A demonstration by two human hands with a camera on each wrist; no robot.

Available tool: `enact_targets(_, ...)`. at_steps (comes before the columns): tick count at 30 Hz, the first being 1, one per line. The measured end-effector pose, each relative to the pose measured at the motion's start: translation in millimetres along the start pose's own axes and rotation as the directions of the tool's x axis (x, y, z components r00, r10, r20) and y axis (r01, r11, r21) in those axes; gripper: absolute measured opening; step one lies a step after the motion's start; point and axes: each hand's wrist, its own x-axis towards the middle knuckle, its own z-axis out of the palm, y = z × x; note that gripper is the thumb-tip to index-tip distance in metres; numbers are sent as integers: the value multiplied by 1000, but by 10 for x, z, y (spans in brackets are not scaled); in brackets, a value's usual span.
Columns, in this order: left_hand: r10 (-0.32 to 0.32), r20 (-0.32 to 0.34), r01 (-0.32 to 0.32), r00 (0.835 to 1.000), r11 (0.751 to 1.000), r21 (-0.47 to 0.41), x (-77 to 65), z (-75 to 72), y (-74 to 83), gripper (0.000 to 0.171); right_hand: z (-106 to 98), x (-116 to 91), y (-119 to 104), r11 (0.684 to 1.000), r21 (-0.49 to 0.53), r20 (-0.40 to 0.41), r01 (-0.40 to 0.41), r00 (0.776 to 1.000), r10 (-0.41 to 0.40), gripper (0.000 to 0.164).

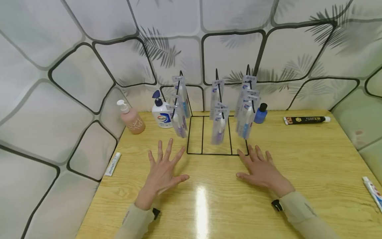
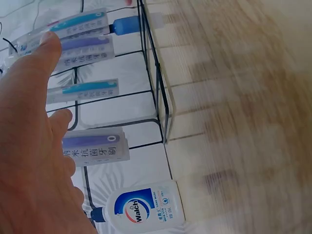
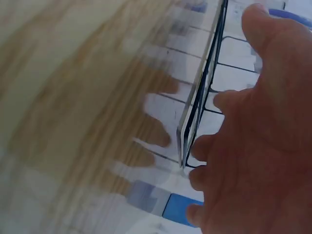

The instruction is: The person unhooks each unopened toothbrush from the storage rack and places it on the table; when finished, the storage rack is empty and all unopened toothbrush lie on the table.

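Note:
A black wire display rack [image 1: 209,154] stands on the table, with packaged toothbrushes [image 1: 220,127] hanging in three rows from its hooks. My left hand [image 1: 162,174] is at the rack's front left, palm down with fingers spread, holding nothing. On the other side, my right hand [image 1: 264,171] is spread as well, its index fingertip right at the rack's front right corner in the head view. In the left wrist view, the left thumb overlaps a hanging toothbrush pack [image 2: 85,48]. The right wrist view has the right fingers [image 3: 204,146] beside the rack's base wires, with nothing gripped.
Behind the left hand are a white hand wash bottle [image 1: 162,114] and a pink pump bottle [image 1: 133,122]. A small white tube [image 1: 113,164] lies at the left edge. Right of the rack are a blue bottle [image 1: 260,114], a black toothpaste box [image 1: 305,120] and a white tube [image 1: 373,192].

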Motion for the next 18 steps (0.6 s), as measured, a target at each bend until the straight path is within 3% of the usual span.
enact_targets(7, 4, 17, -3, 1000, 999, -47, 52, -64, 4, 99, -10, 59, -59, 1000, 0, 78, -8, 997, 8, 89)
enact_targets(10, -4, -22, 2, 1000, 996, -85, 84, -100, -1, 99, -10, 66, -54, 1000, 15, 97, -9, 995, 7, 89)
enact_targets(12, -18, -75, 8, 997, 990, -138, 107, -121, -16, 90, -16, 69, -56, 1000, 26, 110, -7, 994, 5, 88)
enact_targets(15, -47, -199, -12, 979, 958, -287, 173, -142, -62, 63, -23, 73, -61, 999, 36, 125, -6, 992, 2, 88)
enact_targets(18, -64, -325, -102, 944, 878, -467, 285, -147, -127, 37, -31, 77, -65, 999, 39, 135, -7, 991, 2, 89)
